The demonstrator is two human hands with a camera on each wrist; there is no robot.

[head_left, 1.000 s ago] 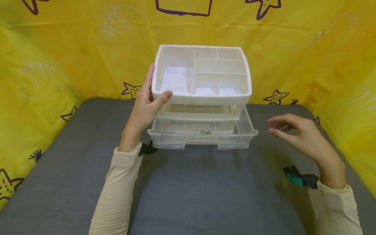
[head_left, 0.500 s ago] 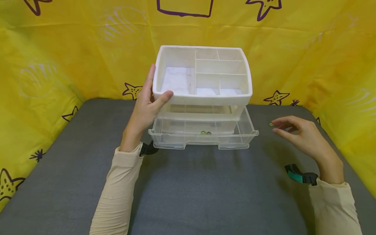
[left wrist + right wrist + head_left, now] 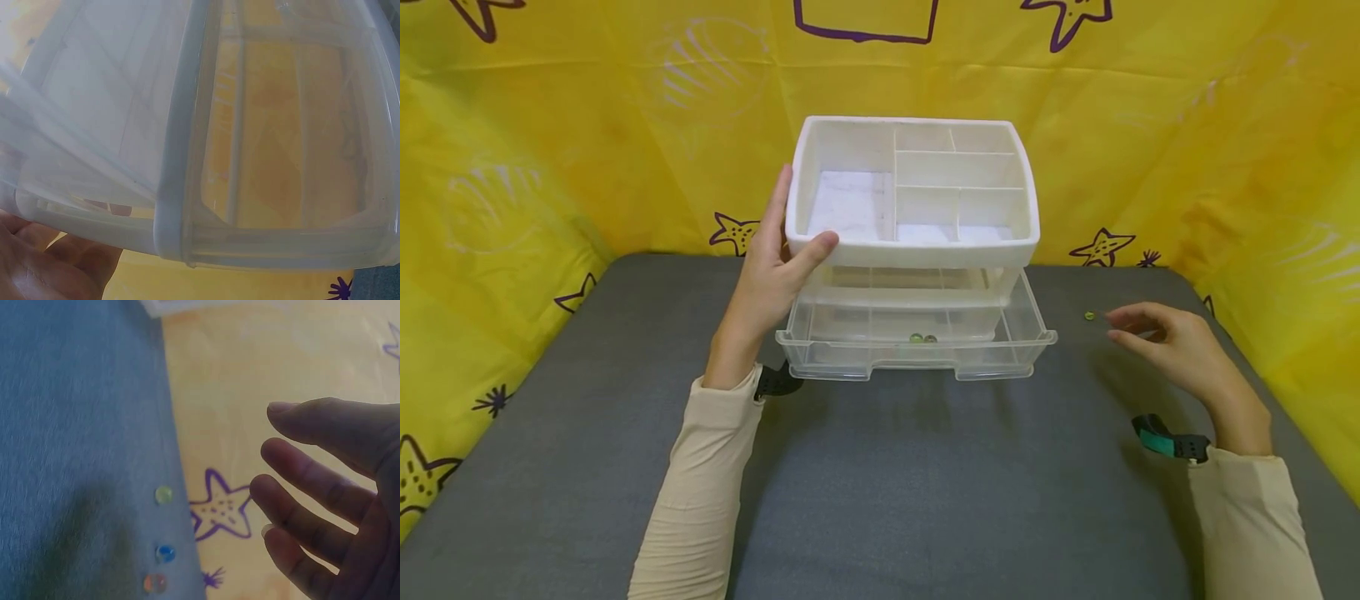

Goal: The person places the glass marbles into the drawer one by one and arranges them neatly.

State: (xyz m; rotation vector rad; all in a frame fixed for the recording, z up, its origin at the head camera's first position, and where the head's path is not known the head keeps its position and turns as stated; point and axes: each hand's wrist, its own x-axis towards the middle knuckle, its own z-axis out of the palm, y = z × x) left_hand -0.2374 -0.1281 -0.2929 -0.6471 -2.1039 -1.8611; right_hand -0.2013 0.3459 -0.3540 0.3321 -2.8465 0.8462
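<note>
Head view: observe left hand (image 3: pixel 767 279) gripping organizer (image 3: pixel 917 254) at upper left edge, with thumb over front rim and fingers along the side. Find organizer upright on grey table (image 3: pixel 940 483), close to yellow backdrop (image 3: pixel 625 125), with clear drawer (image 3: pixel 827 357) pulled out toward the front beneath the white, divided top. Note two marbles (image 3: pixel 916 337) side by side in clear drawer. See right hand (image 3: pixel 1183 346) well to the right of organizer, with thumb and fingers loosely bent, and green marble (image 3: pixel 1089 316) on grey table just beyond the fingertips. Left wrist view: see translucent panels and frame of organizer close up, with part of left hand at lower left, blurred; cannot judge the grip from here. Right wrist view: record right hand relaxed, with thumb apart from fingers; see green marble, blue marble (image 3: pixel 165 553) and reddish marble (image 3: pixel 155 583) in a rough row on grey table, near yellow backdrop.
</note>
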